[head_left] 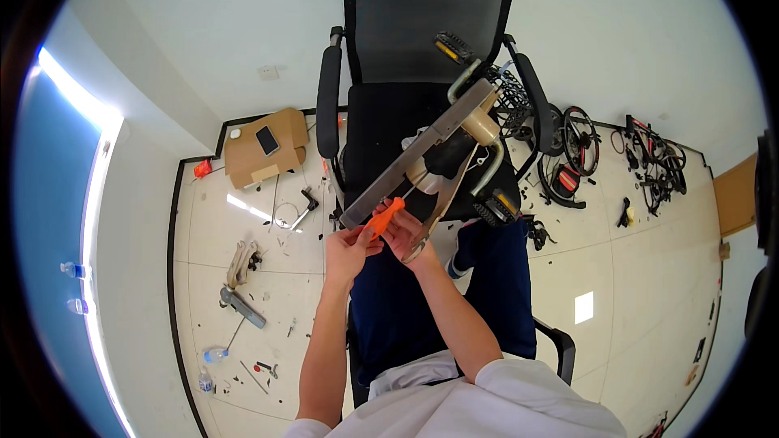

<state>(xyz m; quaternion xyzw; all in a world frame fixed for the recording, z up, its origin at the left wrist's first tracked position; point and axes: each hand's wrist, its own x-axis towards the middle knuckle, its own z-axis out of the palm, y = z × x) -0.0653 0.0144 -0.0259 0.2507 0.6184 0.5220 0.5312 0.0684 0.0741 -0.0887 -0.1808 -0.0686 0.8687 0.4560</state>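
Note:
A grey bicycle frame part with pedals and cranks lies across the seat of a black office chair in front of me. Both hands meet at its near end. My left hand pinches the end of an orange-handled tool. My right hand grips the tool's handle, close to a thin frame stay. The tool's tip points at the frame's lower end and is hidden from view. I sit with dark blue trousers below the hands.
A cardboard box with a phone on it lies on the tiled floor at left. Loose tools and parts and small bottles are scattered at left. Bicycle wheels and parts are piled at right, by the white wall.

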